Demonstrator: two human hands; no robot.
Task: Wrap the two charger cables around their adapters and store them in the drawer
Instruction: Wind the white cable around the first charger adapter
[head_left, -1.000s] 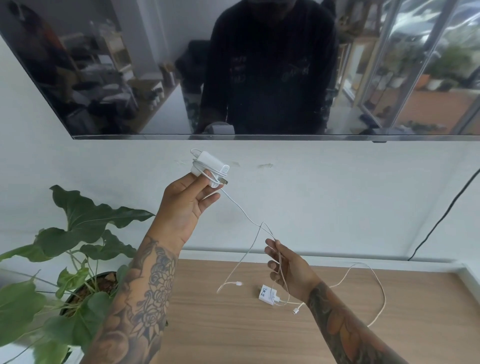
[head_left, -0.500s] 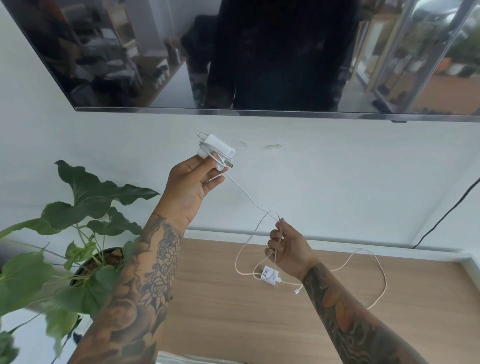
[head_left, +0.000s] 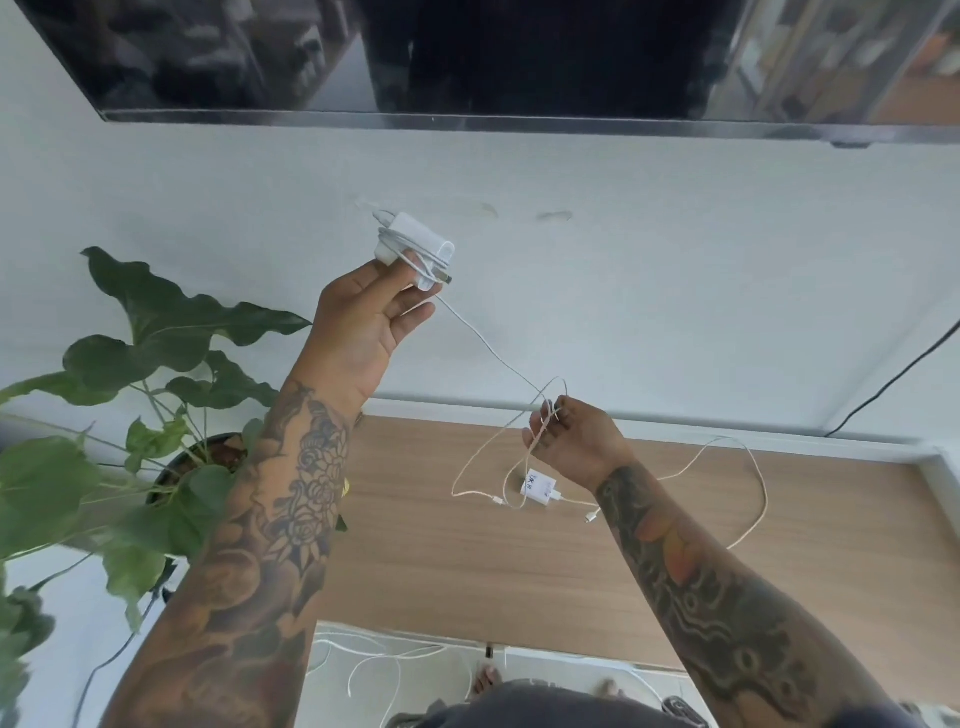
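2 adapters (head_left: 410, 244) (head_left: 540, 487), 2 cables (head_left: 488, 353) (head_left: 748, 467), 2 hands (head_left: 363, 322) (head_left: 576, 441), 1 plant (head_left: 156, 332), 1 TV (head_left: 467, 57)

This is a home living room. A large flat TV (head_left: 519, 57) hangs on a pale wall (head_left: 675, 260) above a long wooden cabinet (head_left: 467, 561), with a leafy potted plant (head_left: 156, 364) at its left end. The dark screen reflects shelves, furniture and glass doors opening onto greenery. A black cord (head_left: 893, 379) runs down the wall at right.

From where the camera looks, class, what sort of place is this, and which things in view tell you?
Probably a living room at home: a wall-mounted television hangs above a wooden cabinet top, with a potted houseplant beside it.
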